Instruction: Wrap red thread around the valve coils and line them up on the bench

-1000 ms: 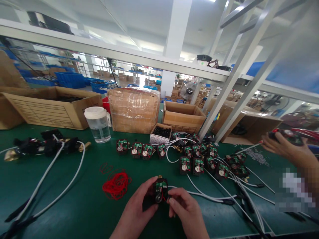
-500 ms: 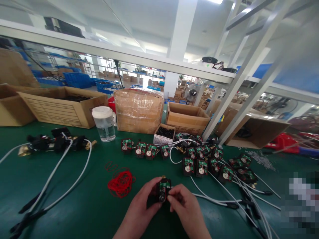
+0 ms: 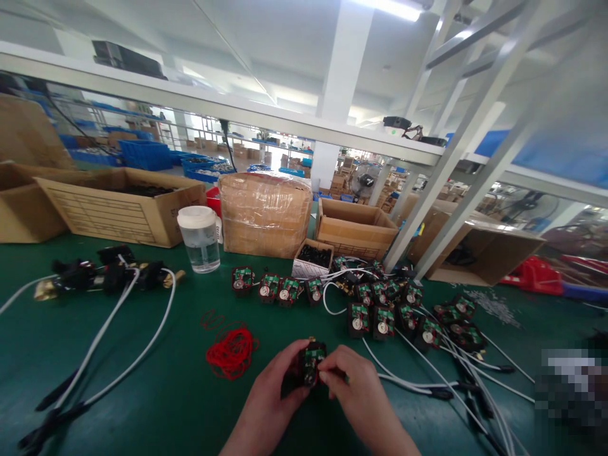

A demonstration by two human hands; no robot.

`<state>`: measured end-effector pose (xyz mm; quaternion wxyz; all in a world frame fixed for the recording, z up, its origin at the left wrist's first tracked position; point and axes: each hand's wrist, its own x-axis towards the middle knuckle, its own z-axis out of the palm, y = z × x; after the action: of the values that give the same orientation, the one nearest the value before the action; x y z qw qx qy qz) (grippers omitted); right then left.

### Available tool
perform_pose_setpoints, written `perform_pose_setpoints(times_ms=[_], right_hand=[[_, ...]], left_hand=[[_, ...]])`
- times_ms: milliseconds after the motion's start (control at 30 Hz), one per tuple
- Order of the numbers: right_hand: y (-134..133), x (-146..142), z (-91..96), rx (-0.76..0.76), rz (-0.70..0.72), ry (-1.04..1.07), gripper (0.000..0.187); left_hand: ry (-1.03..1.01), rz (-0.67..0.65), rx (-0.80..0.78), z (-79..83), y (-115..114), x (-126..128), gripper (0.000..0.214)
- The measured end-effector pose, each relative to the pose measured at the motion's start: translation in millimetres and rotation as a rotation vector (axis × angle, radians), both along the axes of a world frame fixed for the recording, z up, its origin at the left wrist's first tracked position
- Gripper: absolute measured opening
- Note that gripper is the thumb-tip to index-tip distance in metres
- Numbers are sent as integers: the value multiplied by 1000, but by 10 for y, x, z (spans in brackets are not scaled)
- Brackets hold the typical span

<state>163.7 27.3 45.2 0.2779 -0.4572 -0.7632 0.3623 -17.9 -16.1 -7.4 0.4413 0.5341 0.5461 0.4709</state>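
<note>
My left hand (image 3: 273,396) wraps around a small black module with a green circuit board (image 3: 310,364) and holds it up over the green table (image 3: 142,405). My right hand (image 3: 354,389) pinches at the module's right side with thumb and fingertips pressed together. A white cable (image 3: 408,383) runs off to the right from the module. Just left of my hands lies a pile of red rubber bands (image 3: 232,351). Beyond them, several more of the same modules (image 3: 278,288) stand in a row, and another cluster of modules (image 3: 394,307) with white cables lies to the right.
A clear lidded jug (image 3: 200,237) stands at the back, beside a wrapped carton (image 3: 265,212) and open cardboard boxes (image 3: 114,206). A small box of black parts (image 3: 312,256) sits behind the row. Black fittings with white cables (image 3: 102,275) lie at left. A slanted metal frame post (image 3: 441,177) rises at right.
The camera has shifted slightly. A co-worker's hand at the right edge a second ago is gone from view. My right fingers have closed further in on the module.
</note>
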Motion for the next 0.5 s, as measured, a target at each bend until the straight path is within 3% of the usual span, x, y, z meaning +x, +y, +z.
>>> perform_pose_setpoints(times_ms=[333,500], right_hand=[[-26,-28,-120,-146,-70,76,7],[-58,-40,-114,-142,-106,69,8]], left_hand=[[38,6,42,-66,-7,-19,71],[30,13,55,-58,-11,-18,70]])
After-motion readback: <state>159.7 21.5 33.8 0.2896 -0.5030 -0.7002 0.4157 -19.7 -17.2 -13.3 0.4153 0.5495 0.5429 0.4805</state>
